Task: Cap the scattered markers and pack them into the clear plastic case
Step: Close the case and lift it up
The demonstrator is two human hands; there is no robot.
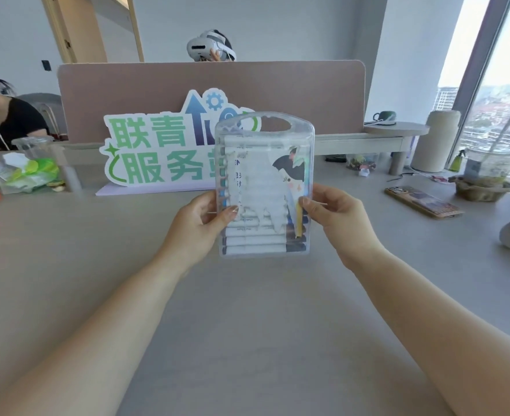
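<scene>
A: Entry, head view. Where is the clear plastic case [264,187]?

B: Upright over the table [247,325], at the centre of the scene, held between the person's two hands. Its handle cutout [273,124] is at the top. Whether the lower edge touches the table cannot be told.

A: Left hand [198,225]?

B: It grips the case's left edge. The thumb lies on the near face and the fingers curl round behind.

A: Right hand [336,210]?

B: It grips the right edge at about the same height. The thumb presses the near face and the other fingers wrap to the far side.

A: Contents?

B: The markers [253,246] lie inside, stacked level one above another, with white barrels and darker ends at both sides. A torn white label [262,181] covers much of the near face, so the upper rows are only partly seen. Whether every cap is seated cannot be told.

A: Surroundings?

B: A green-lettered sign [154,151] stands on the table just beyond the case, against a divider panel [211,85]. A phone [423,202] lies to the right, and farther right stands a plastic cup [489,165] with a straw.
</scene>
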